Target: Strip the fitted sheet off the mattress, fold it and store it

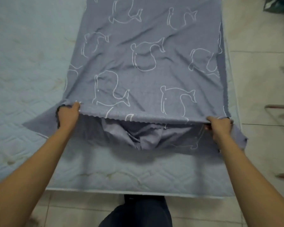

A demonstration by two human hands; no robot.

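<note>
Fitted sheet [146, 63]: grey-blue fabric with white line-drawn whales. It is off the corners and lies as a long folded strip on top of the mattress [23, 82], running away from the person along the right side. The strip's right edge sits close to the mattress's right edge. The surface is creased, not flat.

The near end is lifted clear of the mattress and has a wavy, scalloped hem along the raised edge. Below that edge, between the hands, a lower layer sags in a bunched pouch down onto the mattress.

Left hand [68, 115]: fingers curled over the near-left corner, gripping fabric.
Right hand [220, 126]: gripping the near-right corner the same way, with cloth trailing past the wrist.

Counts:
- Sheets: 1
- Mattresses: 1, pale blue, quilted, bare on the left and near side
- Hands: 2, both on the sheet
- Whales: 7 fairly complete on the top face, with more cut off at the edges

Pale tiled floor [261, 89] to the right and in front.
</note>
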